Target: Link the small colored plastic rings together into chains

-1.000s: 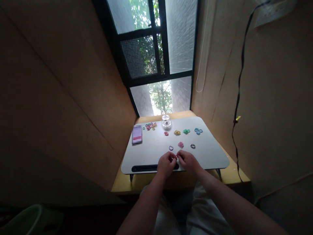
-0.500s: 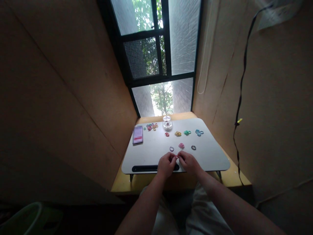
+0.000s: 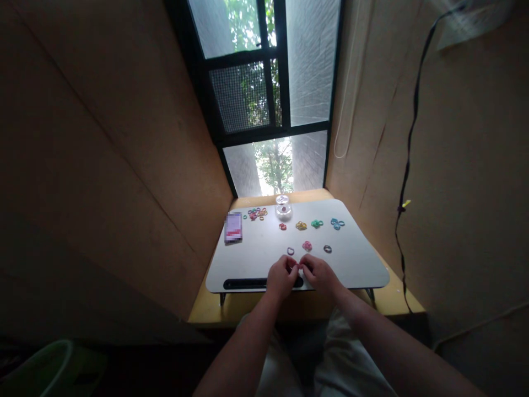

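From my far seat, I see two hands meeting at about the middle of the near edge of the worktop point(image 3: 248, 259). The left hand point(image 3: 282, 277) is curled, its thumb and first finger closed in a pinch; the right hand point(image 3: 319, 273) makes the same pinch from the other side. Both appear to grip one small reddish band point(image 3: 298, 266), mostly covered by the fingertips (so its exact shape I cannot tell).

I judge this band to be very light and soft, probably elastic: it should bend or stretch before it breaks, but a loose pinch could let it jump away. I would take it at two opposite sides, with the finger pads only, and pull gently. If it is slippery, I cannot tell.

Just beyond the fingers lies a purple loop point(image 3: 291, 253), then the pink bunch point(image 3: 306, 246), with the dark loops point(image 3: 327, 249) to its right. Farther, toward the far edge, come red point(image 3: 282, 226), yellow point(image 3: 301, 225), green point(image 3: 316, 224) and blue bunches point(image 3: 336, 224), the blue being nearest to the far right corner. A clear jar point(image 3: 284, 212) stands by the far edge. Near the far left corner there is a mixed heap point(image 3: 257, 214), and the phone point(image 3: 233, 227) lies along the left edge.
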`<state>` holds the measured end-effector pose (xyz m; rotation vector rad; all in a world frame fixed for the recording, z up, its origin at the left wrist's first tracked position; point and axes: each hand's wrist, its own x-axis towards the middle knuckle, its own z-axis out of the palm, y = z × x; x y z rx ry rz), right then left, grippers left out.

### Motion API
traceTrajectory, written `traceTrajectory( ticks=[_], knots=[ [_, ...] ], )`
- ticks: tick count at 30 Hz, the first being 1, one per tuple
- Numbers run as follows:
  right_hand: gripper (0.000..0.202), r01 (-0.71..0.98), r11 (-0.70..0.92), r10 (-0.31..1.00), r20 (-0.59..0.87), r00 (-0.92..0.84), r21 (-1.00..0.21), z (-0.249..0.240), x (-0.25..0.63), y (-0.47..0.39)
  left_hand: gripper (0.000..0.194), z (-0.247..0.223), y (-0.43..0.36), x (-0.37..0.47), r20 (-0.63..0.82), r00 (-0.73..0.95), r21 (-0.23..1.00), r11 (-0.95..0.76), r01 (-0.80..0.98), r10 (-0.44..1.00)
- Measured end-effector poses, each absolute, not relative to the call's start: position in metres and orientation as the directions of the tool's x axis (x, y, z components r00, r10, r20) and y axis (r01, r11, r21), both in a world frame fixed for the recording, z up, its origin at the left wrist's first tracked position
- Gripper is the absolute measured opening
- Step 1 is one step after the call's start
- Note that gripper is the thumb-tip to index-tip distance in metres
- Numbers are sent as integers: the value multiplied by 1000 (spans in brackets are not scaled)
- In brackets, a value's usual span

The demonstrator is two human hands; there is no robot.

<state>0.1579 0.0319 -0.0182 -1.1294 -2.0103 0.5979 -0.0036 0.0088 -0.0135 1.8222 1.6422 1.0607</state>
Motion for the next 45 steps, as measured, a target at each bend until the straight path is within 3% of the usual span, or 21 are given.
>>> traceTrajectory(
  ticks=[23, 36, 45],
  knots=[
    [14, 495, 511, 857, 372, -357, -702, -11, 158, 27, 12, -13, 7, -5, 227, 6, 777, -184, 602, 974],
    [14, 559, 530, 848, 377, -374, -638, -17, 157, 33, 11, -10, 6, -7, 221, 51, 774, -207, 598, 974],
    [11, 614, 491, 871, 361, -333, -619, -16, 159, 38, 13, -15, 18, -8, 210, -53, 837, -152, 525, 976]
  ],
)
